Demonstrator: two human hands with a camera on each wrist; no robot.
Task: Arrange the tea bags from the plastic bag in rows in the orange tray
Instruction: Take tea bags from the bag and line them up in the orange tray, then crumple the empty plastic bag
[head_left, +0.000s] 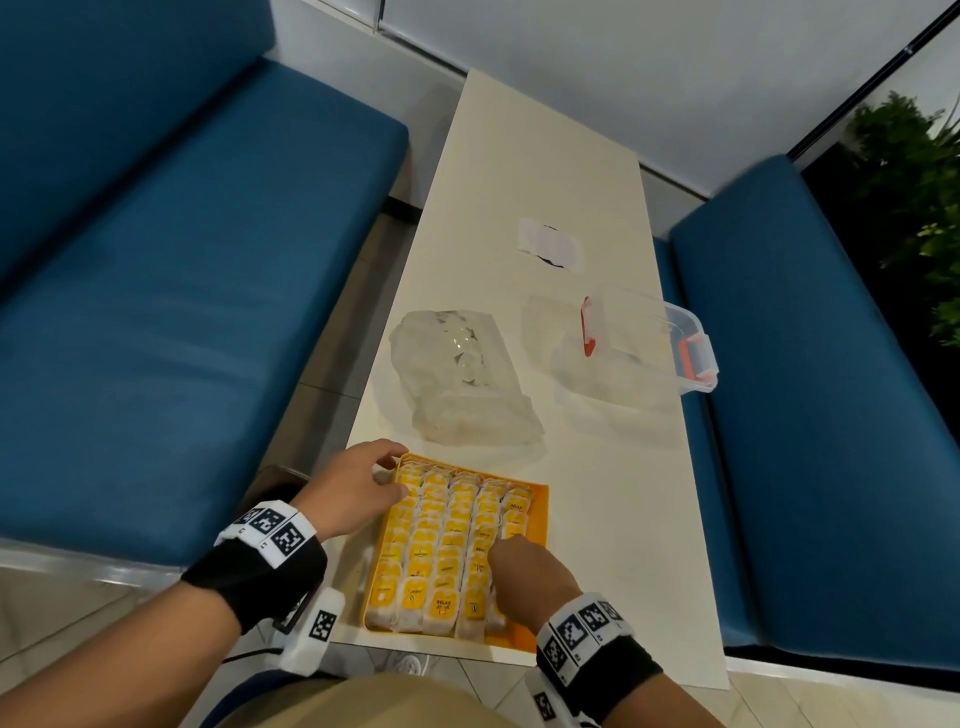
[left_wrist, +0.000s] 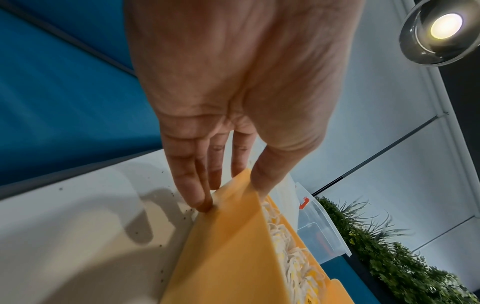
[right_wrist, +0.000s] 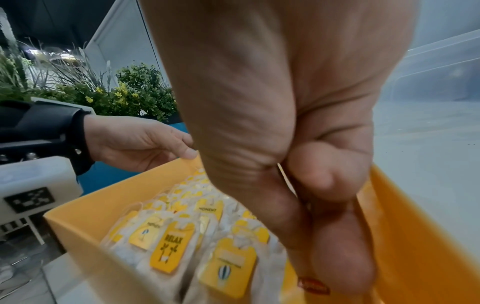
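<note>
The orange tray (head_left: 537, 525) sat on the near end of the desk (head_left: 545, 182), and the tea bags (head_left: 441, 540) stood in it in neat rows, nearly filling it. The left hand (head_left: 358, 488) held the far left corner of the tray, thumb inside the wall and fingers (left_wrist: 200, 197) outside. The right hand (head_left: 524, 577) was curled over the right rows with fingers bent down among the bags; I could not tell if it pinched one. The plastic bag (head_left: 462, 379) lay just past the tray, crumpled. The tea bags looked light, soft and easy to tear. It would be best to pick one up by its stiff yellow tag (right_wrist: 172, 246) or by its paper sides, gently.
</note>
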